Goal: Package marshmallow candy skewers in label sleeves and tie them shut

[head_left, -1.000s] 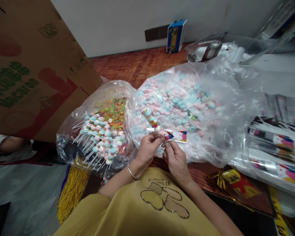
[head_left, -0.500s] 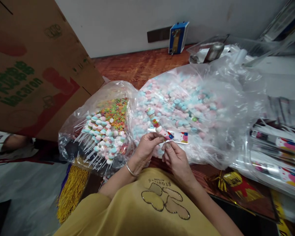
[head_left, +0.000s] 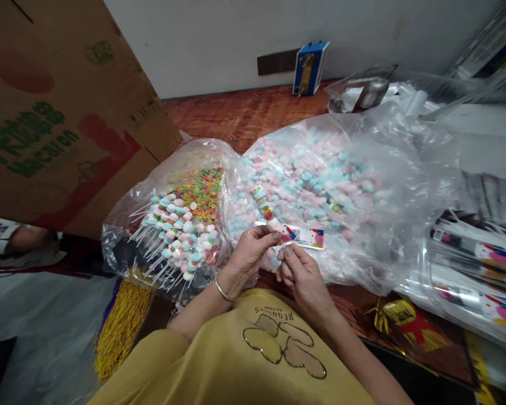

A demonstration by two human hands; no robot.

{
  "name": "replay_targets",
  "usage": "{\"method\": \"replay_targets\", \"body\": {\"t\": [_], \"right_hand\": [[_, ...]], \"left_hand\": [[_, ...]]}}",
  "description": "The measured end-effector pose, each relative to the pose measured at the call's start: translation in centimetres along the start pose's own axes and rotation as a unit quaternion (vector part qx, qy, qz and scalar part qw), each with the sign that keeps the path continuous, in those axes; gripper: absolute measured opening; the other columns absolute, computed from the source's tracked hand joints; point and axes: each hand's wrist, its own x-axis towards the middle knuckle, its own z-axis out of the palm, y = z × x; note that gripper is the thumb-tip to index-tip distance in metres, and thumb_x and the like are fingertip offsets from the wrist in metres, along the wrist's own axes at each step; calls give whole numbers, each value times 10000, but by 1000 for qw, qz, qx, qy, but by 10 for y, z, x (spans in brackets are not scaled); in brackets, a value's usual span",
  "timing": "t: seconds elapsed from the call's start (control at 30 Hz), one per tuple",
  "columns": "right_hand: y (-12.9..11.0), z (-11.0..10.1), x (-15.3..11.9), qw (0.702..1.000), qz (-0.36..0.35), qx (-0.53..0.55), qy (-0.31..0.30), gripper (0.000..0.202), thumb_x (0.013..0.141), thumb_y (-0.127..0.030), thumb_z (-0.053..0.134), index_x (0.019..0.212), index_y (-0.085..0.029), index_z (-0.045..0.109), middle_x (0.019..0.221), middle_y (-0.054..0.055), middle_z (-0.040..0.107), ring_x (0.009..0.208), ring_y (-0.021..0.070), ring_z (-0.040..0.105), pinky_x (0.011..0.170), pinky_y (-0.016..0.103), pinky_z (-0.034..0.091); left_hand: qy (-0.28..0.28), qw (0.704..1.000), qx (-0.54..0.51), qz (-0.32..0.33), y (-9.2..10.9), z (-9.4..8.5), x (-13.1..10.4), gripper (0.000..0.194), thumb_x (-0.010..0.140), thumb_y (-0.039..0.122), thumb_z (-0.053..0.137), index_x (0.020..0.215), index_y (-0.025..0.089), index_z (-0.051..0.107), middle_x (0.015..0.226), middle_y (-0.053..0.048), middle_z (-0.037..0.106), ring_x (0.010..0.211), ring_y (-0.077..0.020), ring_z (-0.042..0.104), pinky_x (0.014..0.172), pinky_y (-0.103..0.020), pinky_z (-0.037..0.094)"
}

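My left hand (head_left: 253,247) is closed, thumb and forefinger pinching the lower end of a candy skewer (head_left: 262,203). Marshmallows and coloured rings make up the skewer, which leans up to the left. My right hand (head_left: 301,270) sits just to the right with its fingers curled together; whatever is in its pinch is too small to make out. Just beyond the fingertips lies a printed wrapper (head_left: 316,238), white with pink, blue and red. Beneath it spreads a large clear bag of pink, blue and white marshmallows (head_left: 312,180).
Finished marshmallow skewers (head_left: 181,230) lie piled on a bag of coloured candy rings (head_left: 206,191) at left. A cardboard box (head_left: 76,140) towers beyond. Printed wrappers (head_left: 489,253) are stacked at right. A blue device (head_left: 310,67) stands by the wall. A person's arm (head_left: 25,239) shows far left.
The view has shifted slightly. The printed piece beside my left fingers now lies flatter, in line with the wrapper on the bag. My hands have barely moved.
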Motion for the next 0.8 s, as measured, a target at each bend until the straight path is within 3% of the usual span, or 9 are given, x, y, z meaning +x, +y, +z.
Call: {"method": "replay_targets", "body": {"t": [0.1,0.23,0.33,0.43,0.53,0.63,0.8], "right_hand": [[1,0,-1,1000,0,4,-2,393,921,-607,634,848,-226,568,459,-148,296,366,61,246,465,232,385],[-2,-4,0,999,-4,-53,8,397,945,-614,598,876,-223,574,514,-116,408,397,73,375,486,236,421],[-9,-7,4,988,-62,-124,67,391,901,-585,677,1028,-226,586,797,-22,636,607,123,596,586,266,518],[-14,-8,8,970,-139,-152,131,384,884,-511,727,1116,-235,592,1025,40,679,828,174,663,713,313,571],[-15,-5,7,956,-185,-184,131,219,943,-436,674,967,-224,623,902,18,677,804,171,651,743,316,554],[-13,-2,3,949,-203,-207,121,176,970,-394,640,937,-221,633,847,4,668,768,162,644,732,305,537],[-13,-6,3,966,-184,-172,62,154,954,-381,657,931,-229,662,786,-17,638,718,145,613,690,277,517]], "left_hand": [[13,1000,5,18,-6,0,0,420,548,386,975,767,135,720,711,-9,697,586,-111,598,571,-242,475],[22,997,23,70,-14,-1,3,342,605,365,951,768,140,752,758,-32,731,673,-118,637,685,-250,506],[35,994,39,96,-15,-2,3,304,626,349,938,787,152,773,785,-33,744,715,-120,646,761,-263,509],[29,992,71,101,-16,-1,1,258,659,319,917,805,152,786,767,-24,735,700,-111,628,726,-250,496],[27,992,68,104,-19,3,-3,251,649,311,918,761,145,767,691,-5,696,636,-101,592,647,-237,479],[30,992,18,117,-23,6,-3,316,598,347,944,731,148,738,629,16,668,584,-101,582,617,-242,489],[-14,996,-17,88,-23,2,3,432,495,391,995,694,139,708,589,25,636,523,-96,554,534,-235,474]]}}
